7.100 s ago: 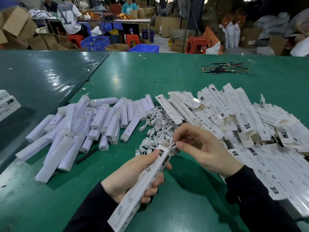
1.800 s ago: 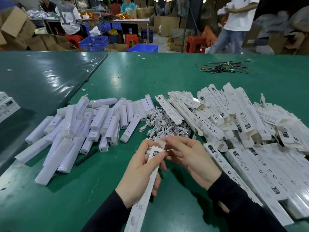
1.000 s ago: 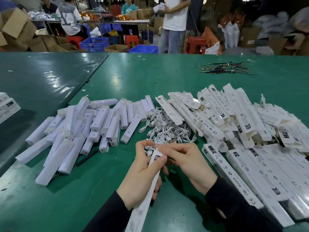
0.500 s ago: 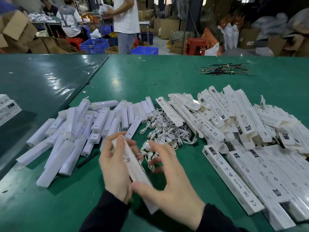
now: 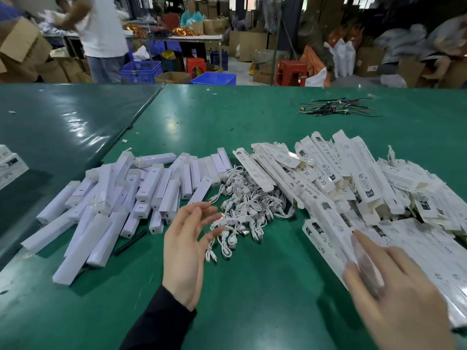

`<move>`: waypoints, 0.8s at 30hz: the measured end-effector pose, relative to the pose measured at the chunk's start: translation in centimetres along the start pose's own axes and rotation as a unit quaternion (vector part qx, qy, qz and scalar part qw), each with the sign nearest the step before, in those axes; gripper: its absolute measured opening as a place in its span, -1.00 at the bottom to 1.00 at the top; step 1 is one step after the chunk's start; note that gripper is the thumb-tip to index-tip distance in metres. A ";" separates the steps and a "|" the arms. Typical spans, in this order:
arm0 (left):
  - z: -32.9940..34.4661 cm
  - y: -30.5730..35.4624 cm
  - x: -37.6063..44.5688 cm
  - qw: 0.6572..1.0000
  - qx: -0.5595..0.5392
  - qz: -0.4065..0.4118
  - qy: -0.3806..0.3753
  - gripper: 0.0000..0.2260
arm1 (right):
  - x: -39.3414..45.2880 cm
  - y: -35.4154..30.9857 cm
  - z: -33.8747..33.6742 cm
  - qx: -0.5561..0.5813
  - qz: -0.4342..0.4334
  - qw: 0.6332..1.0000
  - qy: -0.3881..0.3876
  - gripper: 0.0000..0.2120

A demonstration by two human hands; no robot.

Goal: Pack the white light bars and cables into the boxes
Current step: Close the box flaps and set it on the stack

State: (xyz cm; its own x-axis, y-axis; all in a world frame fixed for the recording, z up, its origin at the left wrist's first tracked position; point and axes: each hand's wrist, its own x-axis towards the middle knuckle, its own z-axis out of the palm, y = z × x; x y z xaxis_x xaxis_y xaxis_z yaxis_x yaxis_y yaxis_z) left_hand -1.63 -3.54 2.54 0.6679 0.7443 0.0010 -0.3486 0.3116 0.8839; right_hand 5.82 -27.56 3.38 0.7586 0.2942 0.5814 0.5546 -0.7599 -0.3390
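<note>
A heap of white light bars lies on the left of the green table. Beside it, in the middle, sits a tangle of white cables. Several white printed boxes are piled on the right, and filled ones lie flat in a row nearer me. My left hand hovers with relaxed fingers, holding nothing, its fingertips at the near edge of the cables. My right hand is blurred at the lower right, fingers stretched over the flat boxes.
A thin black stick lies by the light bars. Loose dark wires sit at the far right of the table. More white boxes rest on the left table. A person stands behind, among crates and cartons.
Both hands were gripping one box half a second ago. Now neither holds it. My right hand has swung right over the flat boxes and my left hand has spread out near the cables.
</note>
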 end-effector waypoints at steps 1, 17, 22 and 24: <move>0.0 0.0 0.0 1.000 0.012 0.003 0.005 -0.84 | -0.5 0.8 -0.1 -0.034 -0.009 0.999 -0.027 -0.54; -0.2 -0.2 -0.1 0.997 0.062 -0.011 0.034 -0.77 | 0.1 0.0 -0.5 -0.114 0.021 0.962 -0.247 -0.19; -0.2 -0.4 0.1 0.997 0.064 -0.019 0.031 -0.77 | -1.9 1.3 -0.8 -0.126 0.069 0.978 -0.151 -0.28; -0.2 -0.5 0.0 0.997 0.069 -0.025 0.028 -0.78 | -1.4 1.0 -0.6 -0.112 0.098 0.977 -0.152 -0.24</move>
State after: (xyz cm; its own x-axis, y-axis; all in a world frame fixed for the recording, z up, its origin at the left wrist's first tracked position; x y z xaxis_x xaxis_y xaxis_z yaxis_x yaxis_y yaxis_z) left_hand -1.53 -3.60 1.99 0.6426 0.7632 -0.0681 -0.2188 0.2679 0.9383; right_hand 5.08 -29.06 2.72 0.9284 0.2622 0.2632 0.3248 -0.9168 -0.2323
